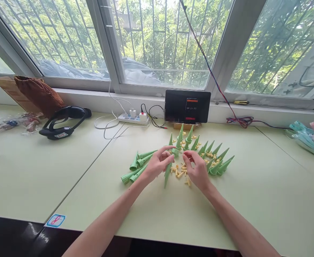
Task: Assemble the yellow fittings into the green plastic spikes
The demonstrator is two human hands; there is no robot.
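My left hand (157, 165) is closed around a green plastic cone spike (168, 172) that points down toward me. My right hand (197, 168) is pinched beside the spike's wide end; what its fingertips hold is too small to name. Small yellow pieces (180, 172) lie scattered on the pale green table (253, 200) between and behind my hands. A group of green spikes (137, 167) lies to the left of my left hand. More green spikes (213, 157) lie and stand behind and to the right of my right hand.
A black screen (187, 106) leans at the window sill behind the spikes. A white power strip (133, 118) with cables lies left of it. A black headset (63, 122) and a brown bag (38, 93) are at far left. Teal and pink items (308, 137) lie far right.
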